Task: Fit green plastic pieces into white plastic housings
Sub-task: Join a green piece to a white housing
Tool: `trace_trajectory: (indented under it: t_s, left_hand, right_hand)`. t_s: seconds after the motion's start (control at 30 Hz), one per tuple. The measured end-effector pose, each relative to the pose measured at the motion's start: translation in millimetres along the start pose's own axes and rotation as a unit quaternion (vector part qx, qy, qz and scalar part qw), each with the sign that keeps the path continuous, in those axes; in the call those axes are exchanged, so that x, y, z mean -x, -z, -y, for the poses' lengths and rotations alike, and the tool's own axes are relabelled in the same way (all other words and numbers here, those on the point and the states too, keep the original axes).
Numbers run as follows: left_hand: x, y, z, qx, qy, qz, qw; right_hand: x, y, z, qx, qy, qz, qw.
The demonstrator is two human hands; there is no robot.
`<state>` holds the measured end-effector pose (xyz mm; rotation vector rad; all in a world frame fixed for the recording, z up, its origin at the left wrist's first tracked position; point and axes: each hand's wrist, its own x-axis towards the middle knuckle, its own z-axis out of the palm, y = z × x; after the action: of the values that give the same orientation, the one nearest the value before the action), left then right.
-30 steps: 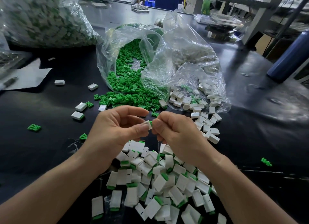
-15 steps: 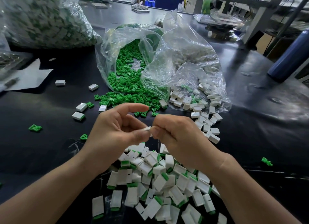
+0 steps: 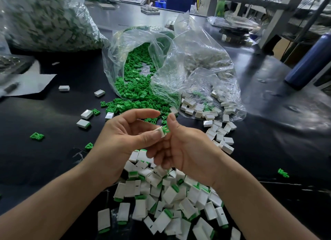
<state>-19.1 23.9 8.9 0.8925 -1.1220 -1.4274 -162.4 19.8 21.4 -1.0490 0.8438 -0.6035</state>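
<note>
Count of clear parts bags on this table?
3: a full bag far left, the green-piece bag at centre, the white-housing bag against its right side. Crumpled plastic farther back may be a fourth.

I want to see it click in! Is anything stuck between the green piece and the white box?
Nothing visible. The right hand's green piece sits right against the white housing pinched by the left hand.
</note>
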Motion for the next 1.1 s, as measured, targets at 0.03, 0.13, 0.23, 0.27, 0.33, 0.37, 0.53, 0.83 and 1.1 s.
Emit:
trace_trajectory:
  t_s: [0.03, 0.13, 0.23, 0.27, 0.33, 0.37, 0.53, 0.83, 1.1]
  left_hand:
    - [0.0, -0.1, 0.2, 0.0, -0.002, 0.0, 1.0]
    - [0.5, -1.5, 1.3, -0.001, -0.01, 0.004, 1.0]
    - [0.8, -2.4, 1.4, 0.003, -0.016, 0.01, 1.0]
    - [0.6, -2.4, 1.3, 0.006, -0.015, 0.01, 1.0]
    - [0.3, -2.1, 1.0, 0.011, -0.014, 0.005, 1.0]
    - [0.1, -1.7, 1.4, 0.009, -0.015, 0.002, 1.0]
    - [0.9, 0.3, 1.8, -0.008, -0.023, 0.005, 1.0]
    - [1.4, 0.8, -0.1, -0.005, -0.017, 0.004, 1.0]
    - [0.8, 1.8, 1.2, -0.008, -0.031, 0.02, 0.999]
  right_hand:
    - [-0.5, -1.2, -0.1, -0.014, 0.002, -0.008, 1.0]
    - [-1.9, -4.1, -3.5, -0.026, 0.011, -0.038, 0.999]
    - [-2.6, -5.4, -5.8, -0.035, 0.018, -0.046, 0.998]
    - [-2.4, -5.0, -5.4, -0.033, 0.019, -0.043, 0.998]
    - [-1.5, -3.8, -3.4, -0.031, 0.012, -0.027, 0.999]
    - [-1.2, -3.4, -2.5, -0.031, 0.008, -0.018, 0.999]
    - [-0.5, -2.5, -2.3, 0.013, 0.03, -0.034, 0.999]
    - [-0.4, -2.8, -3.4, 0.112, 0.055, -0.084, 0.989]
    - [-0.7, -2.3, -4.7, 0.125, 0.068, -0.085, 0.986]
